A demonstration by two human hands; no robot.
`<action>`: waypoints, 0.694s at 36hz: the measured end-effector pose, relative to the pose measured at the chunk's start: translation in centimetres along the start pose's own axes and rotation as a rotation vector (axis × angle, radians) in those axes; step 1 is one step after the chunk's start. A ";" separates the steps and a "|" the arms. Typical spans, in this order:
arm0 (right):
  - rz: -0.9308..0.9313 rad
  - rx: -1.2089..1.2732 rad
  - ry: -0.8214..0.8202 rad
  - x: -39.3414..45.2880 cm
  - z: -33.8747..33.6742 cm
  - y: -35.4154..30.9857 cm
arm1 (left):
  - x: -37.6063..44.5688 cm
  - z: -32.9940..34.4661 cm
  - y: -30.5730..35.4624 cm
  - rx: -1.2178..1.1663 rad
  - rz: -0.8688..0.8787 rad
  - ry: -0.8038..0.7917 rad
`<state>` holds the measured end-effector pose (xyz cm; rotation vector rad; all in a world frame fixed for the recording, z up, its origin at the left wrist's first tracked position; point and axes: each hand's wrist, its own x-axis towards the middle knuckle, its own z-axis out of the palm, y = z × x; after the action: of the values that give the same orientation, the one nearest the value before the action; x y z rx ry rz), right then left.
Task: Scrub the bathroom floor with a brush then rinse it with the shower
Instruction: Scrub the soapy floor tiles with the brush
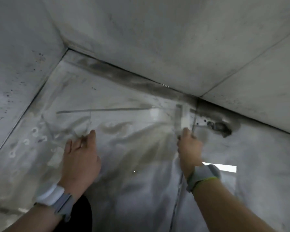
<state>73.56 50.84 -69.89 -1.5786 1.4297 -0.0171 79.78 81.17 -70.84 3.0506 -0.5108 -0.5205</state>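
The wet grey tiled bathroom floor (pixel 132 144) fills the view, with dirty water rippling across it. My right hand (pixel 189 148) grips a blurred white and grey tool (pixel 182 116) that points toward the far wall; I cannot tell whether it is the brush or the shower head. Thin streaks fan out from it to the left over the floor. A thin grey line (pixel 176 203), like a hose, runs from under my right wrist to the bottom edge. My left hand (pixel 81 156) hovers over the floor with fingers relaxed and holds nothing.
Two walls meet at the corner (pixel 65 46); a dark dirty strip (pixel 117 76) runs along the far wall's foot. A dark floor drain (pixel 222 129) lies just right of the tool. Dark clothing (pixel 83 215) shows at the bottom edge. A bright reflection (pixel 224 168) lies beside my right wrist.
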 end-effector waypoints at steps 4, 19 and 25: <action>-0.081 -0.146 -0.322 -6.3 7.4 -0.7 | 0.2 0.7 -1.3 0.046 0.008 -0.005; 0.252 0.036 0.080 6.2 -11.8 5.3 | 0.6 1.4 -1.1 -0.112 -0.080 0.013; 0.278 0.095 0.022 3.1 -6.4 3.5 | 0.4 1.2 -0.5 -0.123 -0.097 0.008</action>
<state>68.14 45.07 -70.48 -1.2961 1.6303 0.0614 79.90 81.63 -72.13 2.9697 -0.3184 -0.5219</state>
